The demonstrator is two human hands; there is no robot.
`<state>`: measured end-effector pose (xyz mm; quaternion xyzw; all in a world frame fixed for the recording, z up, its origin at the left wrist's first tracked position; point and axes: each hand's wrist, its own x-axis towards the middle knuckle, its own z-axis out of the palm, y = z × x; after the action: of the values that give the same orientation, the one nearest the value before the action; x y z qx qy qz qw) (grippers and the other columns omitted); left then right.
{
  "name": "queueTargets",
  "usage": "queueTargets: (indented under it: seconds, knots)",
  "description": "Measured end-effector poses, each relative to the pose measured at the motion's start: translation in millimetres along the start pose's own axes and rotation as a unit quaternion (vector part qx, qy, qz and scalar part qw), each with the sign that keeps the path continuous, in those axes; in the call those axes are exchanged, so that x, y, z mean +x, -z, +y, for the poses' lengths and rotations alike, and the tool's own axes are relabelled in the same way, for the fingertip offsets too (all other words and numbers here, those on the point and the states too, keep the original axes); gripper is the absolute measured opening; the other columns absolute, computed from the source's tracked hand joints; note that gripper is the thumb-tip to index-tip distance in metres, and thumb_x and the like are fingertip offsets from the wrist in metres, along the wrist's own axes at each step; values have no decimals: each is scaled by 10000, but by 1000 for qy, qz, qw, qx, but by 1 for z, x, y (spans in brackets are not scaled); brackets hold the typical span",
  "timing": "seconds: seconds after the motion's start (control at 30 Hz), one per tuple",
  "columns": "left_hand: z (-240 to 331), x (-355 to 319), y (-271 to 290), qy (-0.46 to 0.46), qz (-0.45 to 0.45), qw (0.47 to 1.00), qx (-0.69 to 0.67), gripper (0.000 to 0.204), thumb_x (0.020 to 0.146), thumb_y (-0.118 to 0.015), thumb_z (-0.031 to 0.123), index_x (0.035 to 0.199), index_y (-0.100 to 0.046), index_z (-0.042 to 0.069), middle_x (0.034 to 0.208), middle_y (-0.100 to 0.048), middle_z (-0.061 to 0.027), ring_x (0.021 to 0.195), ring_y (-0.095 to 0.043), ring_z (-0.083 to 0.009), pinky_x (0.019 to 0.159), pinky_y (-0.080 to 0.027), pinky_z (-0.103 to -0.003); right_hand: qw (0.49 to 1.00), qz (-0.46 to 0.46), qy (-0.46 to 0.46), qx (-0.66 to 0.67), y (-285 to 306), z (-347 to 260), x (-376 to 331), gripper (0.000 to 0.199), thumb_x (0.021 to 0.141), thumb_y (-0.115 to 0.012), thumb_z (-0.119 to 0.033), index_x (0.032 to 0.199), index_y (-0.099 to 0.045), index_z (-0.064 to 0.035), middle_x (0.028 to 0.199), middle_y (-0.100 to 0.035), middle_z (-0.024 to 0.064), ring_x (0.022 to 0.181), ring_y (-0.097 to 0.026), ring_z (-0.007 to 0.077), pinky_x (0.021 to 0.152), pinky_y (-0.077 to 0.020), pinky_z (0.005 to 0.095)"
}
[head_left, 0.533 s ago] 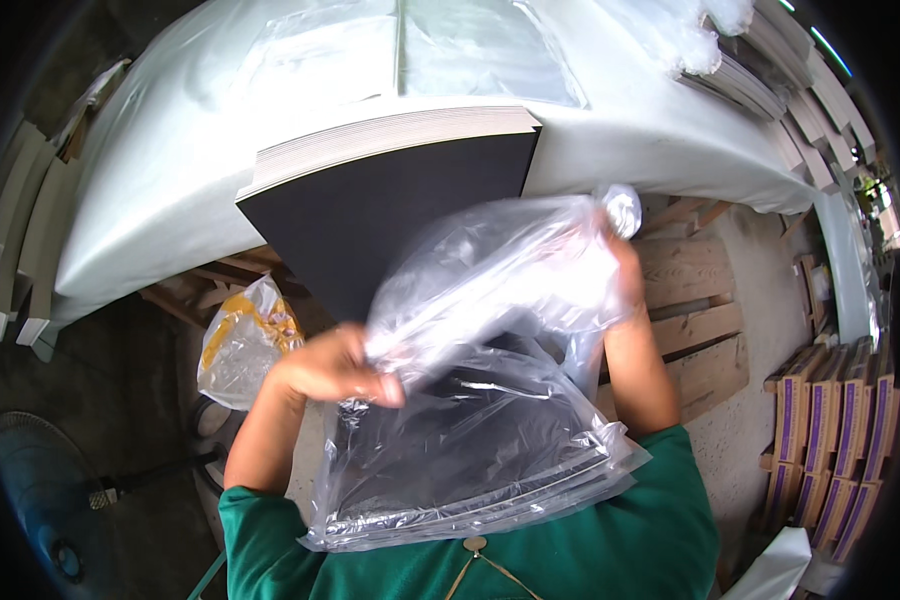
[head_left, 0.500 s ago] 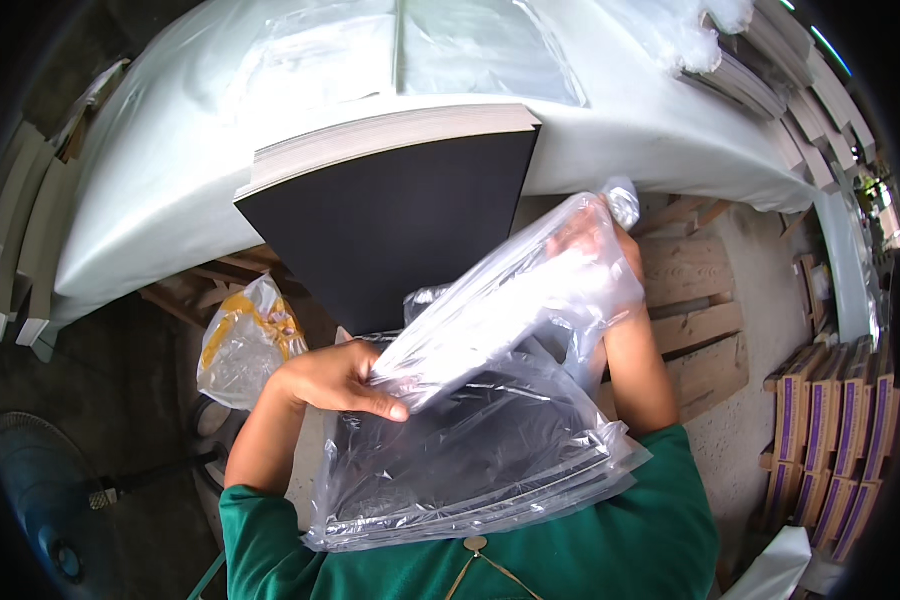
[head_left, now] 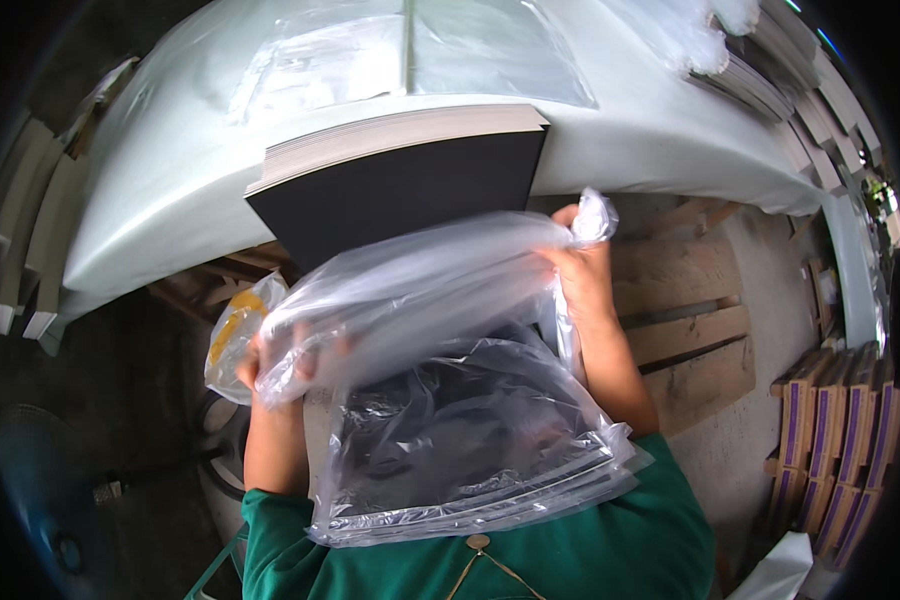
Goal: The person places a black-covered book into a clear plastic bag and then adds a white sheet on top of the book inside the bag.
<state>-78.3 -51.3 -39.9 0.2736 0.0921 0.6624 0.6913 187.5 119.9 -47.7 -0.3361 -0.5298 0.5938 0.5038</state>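
A clear plastic bag (head_left: 440, 265) is stretched between my two hands, blurred by motion. My left hand (head_left: 288, 365) grips its left end, the fingers showing through the film. At its right end my right hand (head_left: 582, 270) pinches it, a crumpled tuft of film sticking out above the fingers. Below it, in front of my body, lies a stack of clear plastic bags (head_left: 450, 440) over something dark. Beyond my hands a thick stack of black boards (head_left: 400, 185) with pale edges leans at the table edge, its lower part hidden by the bag.
A table covered in whitish sheeting (head_left: 660, 150) curves across the far side. Bundled cartons with purple stripes (head_left: 815, 430) stand at right, near a wooden pallet (head_left: 685, 330). A plastic bag with yellow tape (head_left: 232, 330) hangs at left, above a blue fan (head_left: 45, 480).
My left hand has moved left and taken the bag's left end along, spreading it wider. My right hand has shifted slightly left and down. The bag now covers more of the black boards.
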Motion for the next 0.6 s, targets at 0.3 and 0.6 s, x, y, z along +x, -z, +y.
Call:
queueTargets:
  seconds: [0.3,0.6]
  knots:
    - [58,56,-24,-260,235,457,817,641,565,-394,-178,1122,-545,99,788,-431,-57,698,-437,-135,611,-376,-217,784,66,363,-500,-39,-59,43,354,684,-607,-17,1006,-627,-165,1142,-498,43,743,-578,201,640,-461,295]
    - [42,-19,-64,-185,25,747,637,294,680,-639,245,567,-549,-11,551,-500,-79,492,-483,-154,453,-351,-242,773,-56,451,-442,11,-74,-43,276,613,-710,-6,881,-647,-30,883,-617,98,743,-621,195,588,-508,254]
